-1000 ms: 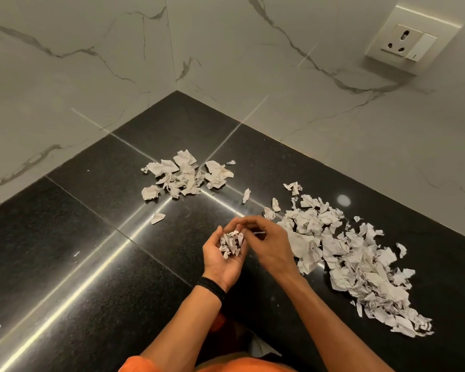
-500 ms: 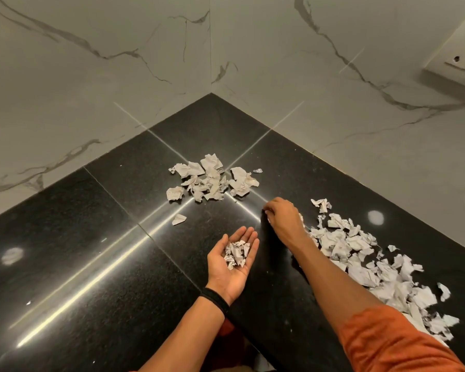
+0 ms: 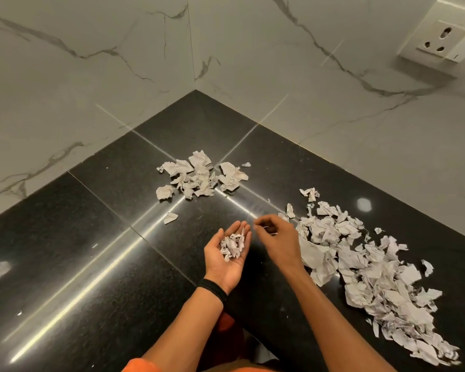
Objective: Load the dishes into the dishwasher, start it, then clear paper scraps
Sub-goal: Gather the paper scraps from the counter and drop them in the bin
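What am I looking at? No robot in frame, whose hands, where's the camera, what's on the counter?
No robot: a person works bare-handed. The camera sits on their head, looking forward and down, so both arms enter from the bottom. The left hand lies palm up, open, carrying a small heap of paper scraps. The right hand pinches its fingertips together beside it; whether a scrap sits between them is too small to tell. On the black counter lie a large pile on the right, a smaller pile nearer the corner, and a lone scrap. Marble walls and a wall socket stand behind.
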